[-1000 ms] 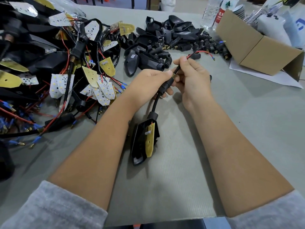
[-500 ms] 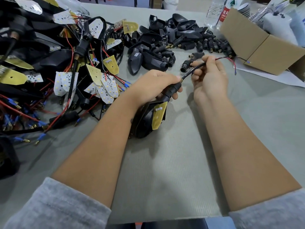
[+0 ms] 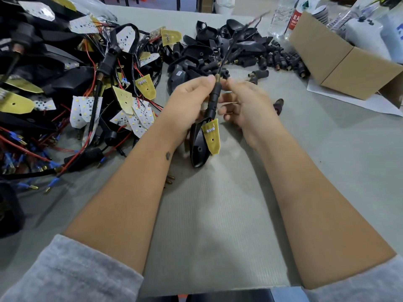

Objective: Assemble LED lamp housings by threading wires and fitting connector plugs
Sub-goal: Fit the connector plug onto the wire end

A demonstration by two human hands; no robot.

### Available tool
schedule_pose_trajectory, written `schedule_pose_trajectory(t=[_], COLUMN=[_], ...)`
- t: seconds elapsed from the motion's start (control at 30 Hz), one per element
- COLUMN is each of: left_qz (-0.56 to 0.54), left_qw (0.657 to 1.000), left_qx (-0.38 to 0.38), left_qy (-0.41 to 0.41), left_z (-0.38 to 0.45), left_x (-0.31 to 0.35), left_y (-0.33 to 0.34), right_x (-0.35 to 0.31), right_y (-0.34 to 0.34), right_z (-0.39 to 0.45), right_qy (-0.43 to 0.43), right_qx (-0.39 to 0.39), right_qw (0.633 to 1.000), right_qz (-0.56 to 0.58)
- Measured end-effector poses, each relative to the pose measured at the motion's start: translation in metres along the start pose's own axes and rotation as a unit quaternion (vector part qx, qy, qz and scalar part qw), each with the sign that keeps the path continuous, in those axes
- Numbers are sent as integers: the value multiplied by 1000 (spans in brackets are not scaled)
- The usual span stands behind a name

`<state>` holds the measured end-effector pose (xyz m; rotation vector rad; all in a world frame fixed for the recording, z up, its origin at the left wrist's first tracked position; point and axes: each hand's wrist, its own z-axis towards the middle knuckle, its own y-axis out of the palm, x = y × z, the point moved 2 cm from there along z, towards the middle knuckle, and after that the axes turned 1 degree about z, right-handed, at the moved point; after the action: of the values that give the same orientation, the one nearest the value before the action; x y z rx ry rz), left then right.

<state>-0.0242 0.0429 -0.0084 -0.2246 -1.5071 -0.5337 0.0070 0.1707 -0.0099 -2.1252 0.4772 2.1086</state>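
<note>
Left hand (image 3: pixel 187 105) grips the black stem (image 3: pixel 213 99) of a lamp housing (image 3: pixel 198 144), fingers curled round it, thumb tip near the brass end at the top. Housing hangs below the hand, tilted, its lower tip at or just above the table; can't tell if it touches. A yellow board (image 3: pixel 212 136) with a row of white dots sits against the housing's open side. Thin wire (image 3: pixel 231 46) runs up out of the stem toward the back of the table, blurred at the far end.

Right hand (image 3: pixel 246 105) is just beside the stem, fingers loosely spread and blurred; holds nothing I can see.

Surface: grey-green ribbed mat (image 3: pixel 218 214) over the whole table. Left side: big tangled heap of finished units (image 3: pixel 65 83) with black shells, red wires, blue crimp ends, and white and yellow boards. Back centre: pile of empty black housings (image 3: pixel 218 44) and a scatter of small black plugs (image 3: pixel 283 62); one lone plug (image 3: pixel 278 104) lies near the right hand. Two small brass pins (image 3: pixel 170 179) lie beside the left forearm.

Right rear: open cardboard box (image 3: pixel 344 62) on a white sheet (image 3: pixel 349 101), clear water bottle (image 3: pixel 281 16) with a red label behind it, white wrapped items beyond. Far edge shows floor and chair legs. Grey sleeves (image 3: pixel 65 271) are pushed up on both arms.
</note>
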Motion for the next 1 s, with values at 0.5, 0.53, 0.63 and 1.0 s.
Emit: schedule_pose_trajectory(t=[0.5, 0.53, 0.63, 1.0], left_qz=[-163, -182, -216, 26], left_qw=[969, 965, 957, 994], left_qx=[169, 171, 176, 104], left_qy=[82, 84, 80, 38], left_z=[13, 13, 13, 11], left_x=[-1, 0, 1, -5], left_y=[-16, -16, -16, -8], right_x=[-2, -2, -1, 2], right_y=[6, 6, 9, 2], right_z=[-9, -9, -11, -2], right_qy=[-22, -25, -49, -165], right_qx=[-119, -121, -112, 47], right_qw=[985, 984, 978, 950], right_qz=[-121, -126, -167, -261])
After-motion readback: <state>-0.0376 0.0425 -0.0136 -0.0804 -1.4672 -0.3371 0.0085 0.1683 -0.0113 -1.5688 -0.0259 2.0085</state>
